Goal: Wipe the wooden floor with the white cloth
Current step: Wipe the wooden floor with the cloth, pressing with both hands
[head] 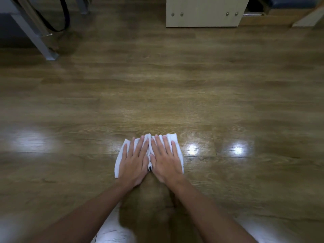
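Our left hand (134,162) and right hand (166,160) are both spread flat, palms down, side by side on the white cloth (172,140), which sits bunched on the wooden floor (157,85) right in front of us, with a pale cabinet (205,12) way off at the far right.

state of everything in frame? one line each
cloth: flat on the floor, bunched into a ridge between the hands
left hand: open, palm down on the cloth, fingers spread
right hand: open, palm down on the cloth, fingers spread
floor: glossy, light glare beside the cloth
cabinet: doors closed
metal leg: standing on the floor, far left
black strap: hanging in a loop
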